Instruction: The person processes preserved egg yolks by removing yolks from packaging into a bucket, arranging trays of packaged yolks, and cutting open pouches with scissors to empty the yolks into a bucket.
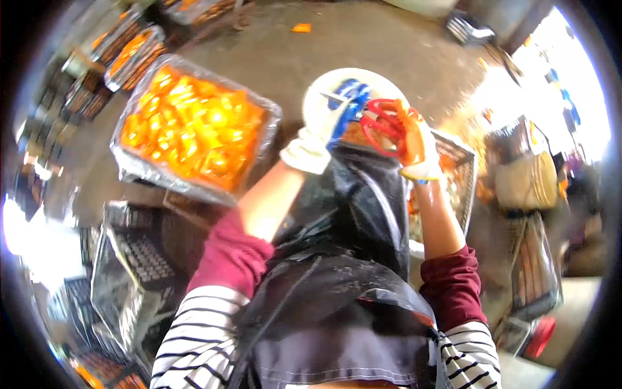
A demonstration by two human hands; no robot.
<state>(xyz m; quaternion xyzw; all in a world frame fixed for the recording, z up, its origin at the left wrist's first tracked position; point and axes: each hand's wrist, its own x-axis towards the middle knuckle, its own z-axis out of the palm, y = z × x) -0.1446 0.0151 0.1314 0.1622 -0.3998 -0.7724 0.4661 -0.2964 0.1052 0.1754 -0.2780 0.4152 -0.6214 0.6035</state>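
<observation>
My left hand (324, 133), in a white glove with blue on its fingers, is over a white round basin (317, 84). A thin pale strip, perhaps a blade, crosses the blue part; blur hides what the closed fingers hold. My right hand (418, 146) wears an orange-coated glove with a white cuff. Its fingers are closed on a red looped object (372, 129), which resembles scissor handles, though its exact kind is unclear. The two hands are close together, the red loops between them. Some orange material shows below the loops.
A plastic-lined crate (273, 120) full of glossy orange pieces stands at the left. Beside my right forearm is a dark slatted crate (468, 172) with orange and pale scraps. Several more crates (146, 256) line both sides. A black apron (350, 214) covers my lap.
</observation>
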